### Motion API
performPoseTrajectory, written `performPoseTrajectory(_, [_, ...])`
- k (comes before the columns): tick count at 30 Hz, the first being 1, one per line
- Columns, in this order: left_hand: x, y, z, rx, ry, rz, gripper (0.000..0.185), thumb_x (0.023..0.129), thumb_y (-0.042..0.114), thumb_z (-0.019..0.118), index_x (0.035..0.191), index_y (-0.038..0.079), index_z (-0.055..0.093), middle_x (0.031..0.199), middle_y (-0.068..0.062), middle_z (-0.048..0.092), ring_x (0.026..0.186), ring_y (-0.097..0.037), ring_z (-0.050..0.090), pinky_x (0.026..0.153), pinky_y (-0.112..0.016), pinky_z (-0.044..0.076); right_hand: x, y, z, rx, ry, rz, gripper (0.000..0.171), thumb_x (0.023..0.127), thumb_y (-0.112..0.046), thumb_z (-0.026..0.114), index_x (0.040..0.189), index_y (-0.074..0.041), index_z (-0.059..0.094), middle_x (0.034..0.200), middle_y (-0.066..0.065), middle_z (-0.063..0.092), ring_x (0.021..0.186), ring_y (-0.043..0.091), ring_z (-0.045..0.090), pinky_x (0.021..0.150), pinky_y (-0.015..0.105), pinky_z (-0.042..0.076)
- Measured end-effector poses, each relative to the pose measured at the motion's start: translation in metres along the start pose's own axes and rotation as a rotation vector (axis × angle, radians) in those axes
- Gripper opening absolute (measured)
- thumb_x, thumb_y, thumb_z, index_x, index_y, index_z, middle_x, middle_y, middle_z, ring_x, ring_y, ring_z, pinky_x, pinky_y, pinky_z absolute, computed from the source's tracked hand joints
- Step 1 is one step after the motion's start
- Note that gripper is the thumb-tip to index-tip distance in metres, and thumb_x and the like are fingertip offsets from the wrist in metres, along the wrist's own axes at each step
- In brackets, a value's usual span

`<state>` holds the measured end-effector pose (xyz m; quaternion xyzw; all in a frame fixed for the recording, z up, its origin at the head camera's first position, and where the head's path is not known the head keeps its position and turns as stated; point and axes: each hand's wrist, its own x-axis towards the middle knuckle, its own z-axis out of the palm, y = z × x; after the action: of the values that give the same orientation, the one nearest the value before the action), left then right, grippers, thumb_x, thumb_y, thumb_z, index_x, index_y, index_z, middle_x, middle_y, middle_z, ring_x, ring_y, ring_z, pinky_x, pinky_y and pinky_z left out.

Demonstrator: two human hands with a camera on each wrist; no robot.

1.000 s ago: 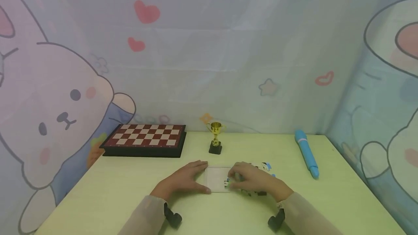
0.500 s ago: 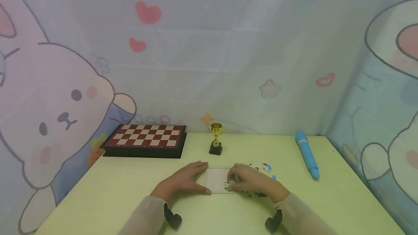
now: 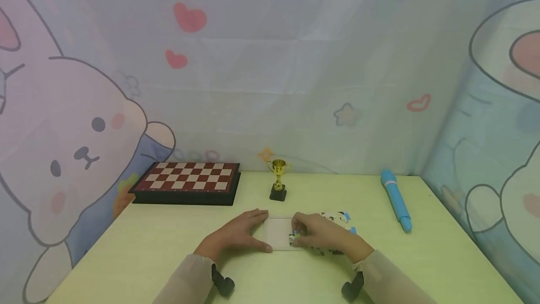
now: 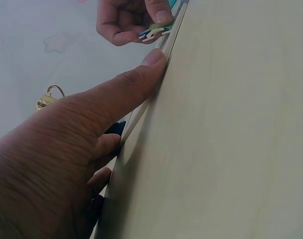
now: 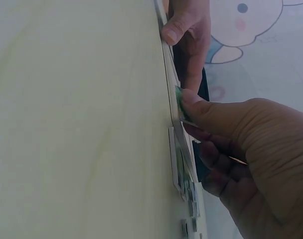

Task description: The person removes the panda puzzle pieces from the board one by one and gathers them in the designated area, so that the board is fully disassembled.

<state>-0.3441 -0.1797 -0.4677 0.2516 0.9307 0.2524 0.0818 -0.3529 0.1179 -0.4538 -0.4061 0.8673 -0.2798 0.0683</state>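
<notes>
Where the pale green worktop (image 3: 147,243) meets the back curtain, a red-and-cream chessboard (image 3: 187,181) sits at the far left corner, a small gold trophy (image 3: 278,178) stands near the middle of the far edge, and a blue pen (image 3: 395,199) lies toward the far right corner, angled along the right edge. Printed fabric with rabbits, hearts and stars closes the space on the back and both sides. Near the middle of the front edge lies a flat white puzzle tray (image 3: 279,231). The left hand (image 3: 238,234) rests on its left side, fingers straight and thumb pressed along its near edge. The right hand (image 3: 322,233) pinches a coloured puzzle piece (image 4: 152,33) at the tray's right edge, with loose pieces (image 3: 339,217) scattered just beyond it.
</notes>
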Motion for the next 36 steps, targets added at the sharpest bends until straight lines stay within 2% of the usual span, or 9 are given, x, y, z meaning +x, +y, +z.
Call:
performPoseTrajectory(3, [0.000, 0.000, 0.000, 0.002, -0.002, 0.001, 0.106, 0.073, 0.073, 0.075, 0.157, 0.020, 0.038, 0.163, -0.001, 0.031, 0.151, -0.027, 0.024, 0.117, -0.055, 0.026, 0.000, 0.001, -0.001, 0.037, 0.000, -0.023, 0.021, 0.095, -0.030, 0.073, 0.107, -0.020, 0.058, 0.088, -0.014, 0.065, 0.067, 0.003, 0.058, 0.062, 0.024, 0.053])
performPoseTrajectory(5, [0.000, 0.001, 0.000, 0.001, -0.002, 0.003, 0.106, 0.073, 0.073, 0.075, 0.157, 0.020, 0.038, 0.163, -0.002, 0.031, 0.151, -0.028, 0.024, 0.117, -0.055, 0.026, -0.001, 0.002, -0.002, 0.049, 0.010, -0.038, 0.020, 0.096, -0.029, 0.072, 0.106, -0.020, 0.058, 0.087, -0.013, 0.065, 0.066, 0.003, 0.058, 0.061, 0.024, 0.052])
performPoseTrajectory(15, [0.001, 0.001, 0.000, 0.021, 0.001, 0.023, 0.105, 0.073, 0.071, 0.076, 0.156, 0.017, 0.040, 0.162, -0.003, 0.033, 0.151, -0.030, 0.024, 0.117, -0.056, 0.025, -0.023, 0.012, -0.027, 0.067, 0.076, -0.024, 0.020, 0.097, -0.030, 0.069, 0.108, -0.018, 0.058, 0.090, -0.012, 0.065, 0.075, 0.008, 0.059, 0.063, 0.025, 0.051])
performPoseTrajectory(21, [0.002, 0.000, 0.000, 0.019, 0.000, 0.021, 0.106, 0.073, 0.070, 0.076, 0.156, 0.016, 0.040, 0.162, -0.003, 0.034, 0.150, -0.029, 0.025, 0.118, -0.055, 0.026, -0.048, 0.028, -0.041, 0.139, 0.129, 0.011, 0.022, 0.097, -0.030, 0.069, 0.108, -0.015, 0.059, 0.090, -0.007, 0.064, 0.073, 0.010, 0.059, 0.063, 0.026, 0.051])
performPoseTrajectory(28, [0.001, 0.002, -0.002, 0.026, -0.004, 0.019, 0.105, 0.074, 0.070, 0.076, 0.156, 0.015, 0.039, 0.162, -0.002, 0.033, 0.150, -0.029, 0.025, 0.118, -0.055, 0.026, -0.088, 0.049, -0.049, 0.196, 0.189, 0.031, 0.020, 0.096, -0.025, 0.071, 0.106, -0.011, 0.061, 0.089, -0.002, 0.062, 0.071, 0.010, 0.056, 0.060, 0.025, 0.048])
performPoseTrajectory(36, [0.001, 0.002, -0.001, 0.016, -0.004, 0.031, 0.105, 0.075, 0.069, 0.076, 0.156, 0.014, 0.039, 0.162, -0.002, 0.033, 0.151, -0.029, 0.024, 0.118, -0.054, 0.025, -0.124, 0.074, -0.050, 0.288, 0.158, -0.007, 0.017, 0.094, -0.014, 0.072, 0.105, -0.007, 0.061, 0.083, 0.003, 0.065, 0.069, 0.012, 0.058, 0.060, 0.026, 0.051])
